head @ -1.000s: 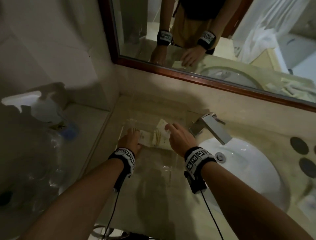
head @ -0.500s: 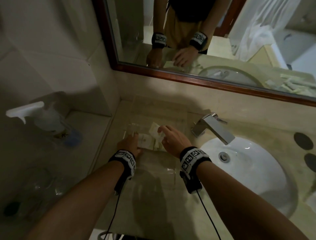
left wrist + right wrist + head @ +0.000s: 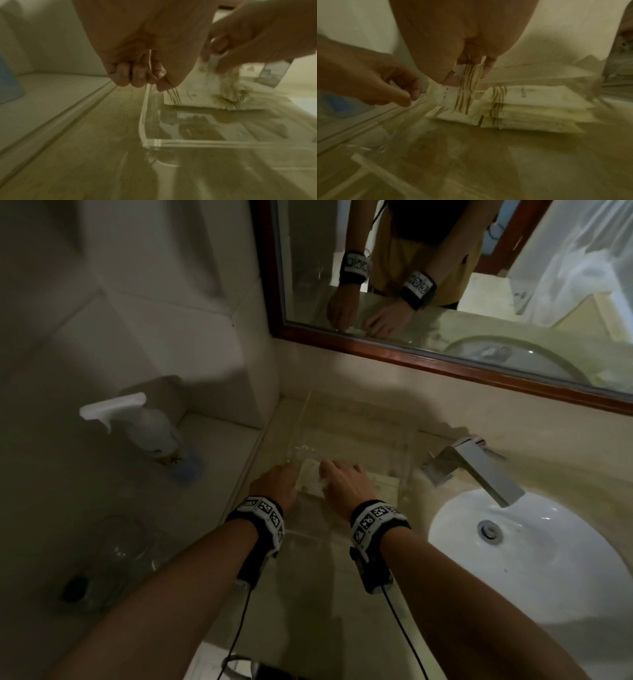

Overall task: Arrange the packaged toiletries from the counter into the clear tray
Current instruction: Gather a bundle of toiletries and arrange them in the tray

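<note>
Marble counter (image 3: 318,594), right hand (image 3: 464,40) pinching packet (image 3: 467,86), stacked packets (image 3: 530,108) wrist-view only

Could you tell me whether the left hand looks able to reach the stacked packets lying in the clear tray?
Probably yes: the left hand pinches the clear tray wall beside the stacked packets, though it would have to let go.

1. Both bare arms reach forward, side by side, each with a black-and-white band at the wrist.
2. The left hand (image 3: 274,486) has its fingers curled, pinching the tray's left wall.
3. The right hand (image 3: 346,486) pinches a packet between thumb and fingers.
</note>
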